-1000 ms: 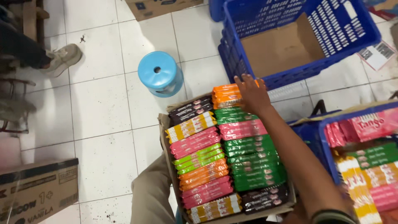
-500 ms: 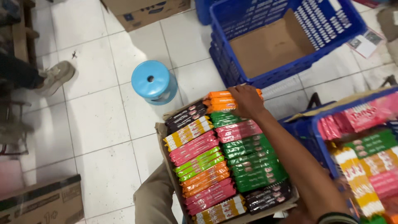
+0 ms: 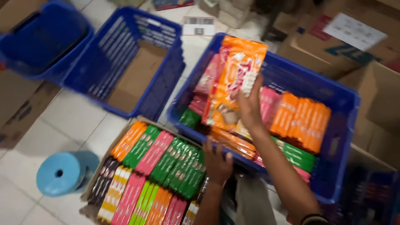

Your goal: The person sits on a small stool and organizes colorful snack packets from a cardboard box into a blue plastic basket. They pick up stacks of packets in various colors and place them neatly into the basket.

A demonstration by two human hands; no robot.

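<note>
1. The right hand (image 3: 250, 106) is raised and closed on an orange snack packet (image 3: 235, 79), fingers wrapped over the packet's right edge (the view is motion-blurred, so the finer grip is hard to read).
2. Packet and right hand hang over a blue crate (image 3: 346, 104); under and to the right of the hand, the crate holds upright orange, pink and green packs.
3. The left hand (image 3: 216, 160) sits lower, nearer the body. Its fingers are spread and it lies flat on the green bars at the edge of a cardboard box (image 3: 98, 177), gripping nothing.
4. Left of the left hand, that box is filled with rows of orange, green, pink and dark bars.
5. Farther left of both hands, a round blue stool (image 3: 62, 173) stands on the tiled floor.
6. Beyond the left hand, an empty-looking blue basket (image 3: 160, 81) has a cardboard sheet at its bottom.
</note>
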